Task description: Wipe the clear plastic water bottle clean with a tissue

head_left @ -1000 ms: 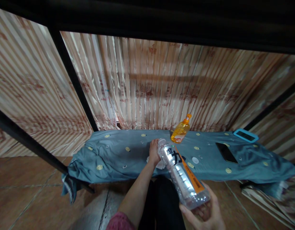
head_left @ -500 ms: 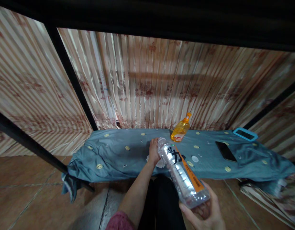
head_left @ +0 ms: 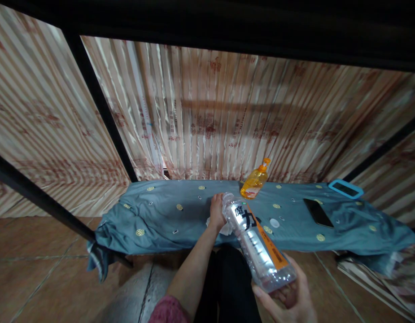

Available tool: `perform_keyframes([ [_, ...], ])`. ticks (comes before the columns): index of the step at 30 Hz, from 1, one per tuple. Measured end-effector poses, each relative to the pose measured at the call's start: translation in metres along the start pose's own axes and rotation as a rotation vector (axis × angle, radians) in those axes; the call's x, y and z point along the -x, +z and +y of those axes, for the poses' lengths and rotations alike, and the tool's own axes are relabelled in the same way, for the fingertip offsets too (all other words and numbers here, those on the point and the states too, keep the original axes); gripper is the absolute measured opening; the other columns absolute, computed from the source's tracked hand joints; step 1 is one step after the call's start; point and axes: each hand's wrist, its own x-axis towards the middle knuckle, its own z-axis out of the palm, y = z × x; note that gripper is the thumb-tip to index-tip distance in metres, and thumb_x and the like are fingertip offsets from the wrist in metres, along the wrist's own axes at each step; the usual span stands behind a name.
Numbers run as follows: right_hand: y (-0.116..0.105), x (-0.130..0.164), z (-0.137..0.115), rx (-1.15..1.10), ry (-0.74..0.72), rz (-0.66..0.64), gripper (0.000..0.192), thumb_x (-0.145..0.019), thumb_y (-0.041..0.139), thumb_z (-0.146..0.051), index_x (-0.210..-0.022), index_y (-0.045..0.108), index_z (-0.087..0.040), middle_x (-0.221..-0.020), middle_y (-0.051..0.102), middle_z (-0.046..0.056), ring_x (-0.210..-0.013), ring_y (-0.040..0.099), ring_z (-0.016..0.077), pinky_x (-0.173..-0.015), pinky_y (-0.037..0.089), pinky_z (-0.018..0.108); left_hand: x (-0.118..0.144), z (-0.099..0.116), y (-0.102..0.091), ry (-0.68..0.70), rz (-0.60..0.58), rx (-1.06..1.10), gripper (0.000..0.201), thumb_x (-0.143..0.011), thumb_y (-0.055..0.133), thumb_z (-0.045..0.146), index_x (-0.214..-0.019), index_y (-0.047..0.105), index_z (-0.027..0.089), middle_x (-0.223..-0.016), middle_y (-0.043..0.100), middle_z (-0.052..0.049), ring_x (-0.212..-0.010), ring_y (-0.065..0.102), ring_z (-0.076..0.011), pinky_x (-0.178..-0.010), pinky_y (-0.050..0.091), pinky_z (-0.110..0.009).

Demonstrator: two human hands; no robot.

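A clear plastic bottle (head_left: pixel 252 237) with a silver and orange label is held tilted, its neck pointing up and left over the bench. Around its base curls my right hand (head_left: pixel 291 298), closed. My left hand (head_left: pixel 217 211) is closed at the neck, its fingertips partly hidden behind the bottle. Crumpled white tissue (head_left: pixel 226 229) shows below my left hand; whether the hand touches it I cannot tell. A small white disc (head_left: pixel 274 223), perhaps a lid, lies right of the bottle. Partly hidden beside the bottle is a small dark thing (head_left: pixel 258 220).
An orange pump bottle (head_left: pixel 253 185) of yellow liquid stands behind. Right of it lie a black phone (head_left: pixel 318 212) and a blue-framed device (head_left: pixel 346 189). Teal cloth (head_left: pixel 160 217) covers the bench. Dark metal posts (head_left: pixel 99 105) and a striped curtain (head_left: pixel 210 116) enclose it.
Both hands and the bottle hold nearly the same position. The view has shifted very slightly.
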Motion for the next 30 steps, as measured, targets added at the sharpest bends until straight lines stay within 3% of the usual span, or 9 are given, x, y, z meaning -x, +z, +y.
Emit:
perform_keyframes([
  [6, -0.0008, 0.0004, -0.001, 0.003, 0.015, -0.004, 0.114, -0.052, 0.101, -0.065, -0.144, 0.05, -0.023, -0.115, 0.079, 0.014, -0.082, 0.08, 0.0307, -0.07, 0.065, 0.038, -0.0003, -0.0004, 0.0022, -0.039, 0.035, 0.046, 0.023, -0.087, 0.073, 0.018, -0.11, 0.073, 0.019, -0.114, 0.073, -0.009, -0.112, 0.068, -0.0272, -0.107, 0.056, -0.042],
  [13, -0.0015, 0.0012, -0.0033, 0.013, 0.005, -0.017, 0.114, -0.055, 0.1, -0.067, -0.148, 0.05, -0.025, -0.113, 0.08, 0.011, -0.086, 0.079, 0.031, -0.072, 0.064, 0.039, -0.0002, 0.0013, 0.0007, -0.01, 0.039, 0.063, 0.016, -0.087, 0.071, 0.017, -0.102, 0.072, 0.021, -0.107, 0.074, -0.007, -0.108, 0.068, -0.0262, -0.106, 0.056, -0.041],
  [30, -0.0002, 0.0022, -0.0055, -0.004, 0.021, -0.008, 0.116, -0.054, 0.1, -0.063, -0.149, 0.047, -0.025, -0.113, 0.078, 0.01, -0.088, 0.078, 0.0306, -0.073, 0.062, 0.038, 0.0023, 0.0007, 0.0022, -0.01, 0.039, 0.044, 0.022, -0.089, 0.072, 0.022, -0.111, 0.072, 0.019, -0.113, 0.072, -0.009, -0.113, 0.067, -0.0264, -0.107, 0.055, -0.041],
])
